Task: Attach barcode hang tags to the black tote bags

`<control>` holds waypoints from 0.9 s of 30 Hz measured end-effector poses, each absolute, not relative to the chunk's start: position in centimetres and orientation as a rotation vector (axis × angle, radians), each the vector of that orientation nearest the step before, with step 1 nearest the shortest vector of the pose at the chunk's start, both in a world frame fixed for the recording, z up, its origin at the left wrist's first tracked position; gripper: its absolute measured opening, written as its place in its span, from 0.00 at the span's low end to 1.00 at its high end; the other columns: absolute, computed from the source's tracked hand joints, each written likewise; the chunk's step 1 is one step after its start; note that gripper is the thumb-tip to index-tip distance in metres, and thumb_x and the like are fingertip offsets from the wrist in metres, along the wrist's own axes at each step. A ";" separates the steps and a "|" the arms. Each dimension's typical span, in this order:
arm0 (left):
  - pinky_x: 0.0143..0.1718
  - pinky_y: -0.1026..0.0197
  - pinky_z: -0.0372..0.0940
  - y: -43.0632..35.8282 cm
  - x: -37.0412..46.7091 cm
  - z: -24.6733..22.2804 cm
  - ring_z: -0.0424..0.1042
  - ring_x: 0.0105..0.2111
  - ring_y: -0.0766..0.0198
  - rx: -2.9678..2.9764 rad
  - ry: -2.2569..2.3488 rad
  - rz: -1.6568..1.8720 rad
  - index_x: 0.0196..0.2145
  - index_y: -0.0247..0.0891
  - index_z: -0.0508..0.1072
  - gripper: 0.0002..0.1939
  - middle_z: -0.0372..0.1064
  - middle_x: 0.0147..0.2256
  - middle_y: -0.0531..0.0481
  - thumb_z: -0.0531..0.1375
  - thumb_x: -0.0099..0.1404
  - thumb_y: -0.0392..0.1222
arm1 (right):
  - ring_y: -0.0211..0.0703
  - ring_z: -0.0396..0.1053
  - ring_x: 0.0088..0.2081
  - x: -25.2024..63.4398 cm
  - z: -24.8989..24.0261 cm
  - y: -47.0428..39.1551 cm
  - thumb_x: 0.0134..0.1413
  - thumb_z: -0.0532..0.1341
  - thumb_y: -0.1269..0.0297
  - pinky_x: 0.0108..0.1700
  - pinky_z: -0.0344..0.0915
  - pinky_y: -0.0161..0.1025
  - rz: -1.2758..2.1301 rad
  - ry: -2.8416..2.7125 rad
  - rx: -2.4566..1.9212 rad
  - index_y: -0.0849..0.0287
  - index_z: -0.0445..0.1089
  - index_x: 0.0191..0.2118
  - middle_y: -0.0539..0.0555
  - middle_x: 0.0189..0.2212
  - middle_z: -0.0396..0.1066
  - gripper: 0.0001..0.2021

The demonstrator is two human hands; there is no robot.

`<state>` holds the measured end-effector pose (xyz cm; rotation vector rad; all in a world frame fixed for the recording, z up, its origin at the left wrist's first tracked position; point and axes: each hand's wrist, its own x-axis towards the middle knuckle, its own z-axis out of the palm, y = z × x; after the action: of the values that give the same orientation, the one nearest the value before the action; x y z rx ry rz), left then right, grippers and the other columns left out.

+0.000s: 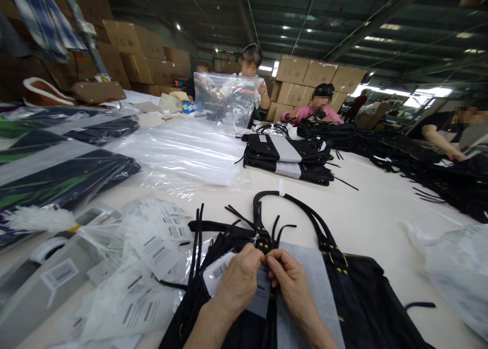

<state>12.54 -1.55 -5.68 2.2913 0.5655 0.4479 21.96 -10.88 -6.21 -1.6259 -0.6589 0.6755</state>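
Note:
A black handbag lies on the table before me, its looped handle pointing away. Both my hands meet at the foot of the handle, fingertips pinched almost together. In the pinch of my left hand is the string of the hang tags; my right hand pinches at the same spot, the thin string largely hidden by the fingers. A dark grey hang tag dangles below them, and a white barcode tag shows beside my left hand. A pale grey wrapping strip runs down the bag under my right hand.
Clear bags with printed labels are heaped at left, near wrapped dark goods. Plastic bags lie farther back. Several black handbags are stacked ahead. Co-workers stand across the table; one holds up a clear bag.

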 end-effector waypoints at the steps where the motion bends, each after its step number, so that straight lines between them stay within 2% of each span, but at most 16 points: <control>1: 0.29 0.66 0.56 -1.5 12.5 -5.7 0.65 0.28 0.68 2.291 0.579 0.441 0.29 0.36 0.67 0.12 0.62 0.29 0.51 0.46 0.63 0.31 | 0.31 0.56 0.17 22.0 -6.2 -10.9 0.46 0.57 0.53 0.19 0.55 0.29 0.679 -0.658 -1.627 0.61 0.65 0.25 0.45 0.16 0.59 0.14; 27: 0.26 0.66 0.55 -1.8 12.9 -6.4 0.65 0.25 0.67 2.444 0.643 0.576 0.26 0.36 0.68 0.14 0.64 0.26 0.50 0.45 0.61 0.30 | 0.31 0.57 0.15 22.1 -6.4 -10.9 0.45 0.57 0.54 0.19 0.54 0.29 0.688 -0.650 -1.662 0.61 0.66 0.24 0.45 0.14 0.60 0.13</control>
<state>12.94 -1.84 -6.36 2.4435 0.6435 0.5763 22.07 -10.94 -6.42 -1.6624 -0.6496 0.6876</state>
